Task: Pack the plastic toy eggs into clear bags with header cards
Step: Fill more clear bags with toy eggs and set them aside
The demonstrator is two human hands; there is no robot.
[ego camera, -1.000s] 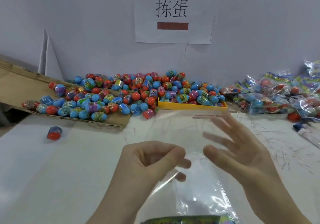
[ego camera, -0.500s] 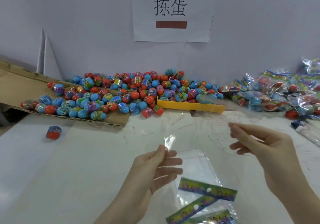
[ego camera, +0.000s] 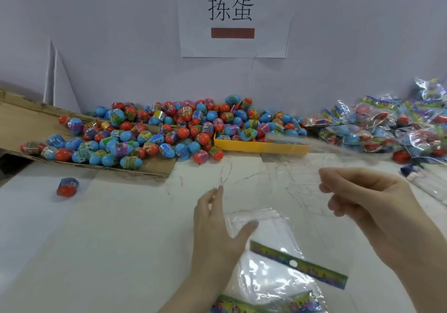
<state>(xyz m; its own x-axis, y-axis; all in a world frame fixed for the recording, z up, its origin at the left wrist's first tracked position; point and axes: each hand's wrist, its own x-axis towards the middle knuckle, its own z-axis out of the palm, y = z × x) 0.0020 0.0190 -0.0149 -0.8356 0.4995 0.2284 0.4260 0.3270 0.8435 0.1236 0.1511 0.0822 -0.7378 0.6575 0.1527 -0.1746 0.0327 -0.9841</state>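
My right hand pinched a clear bag by its edge, raised above the table; my left hand hung with fingers straight, holding nothing. I judged the mouth needed spreading wide before reaching for the eggs heaped by the wall. The film looked thin, glossy, nearly invisible

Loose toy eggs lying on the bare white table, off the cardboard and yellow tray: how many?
3: one red-and-blue plastic egg alone at left, two red ones just off the cardboard's right end. Others may be hidden.
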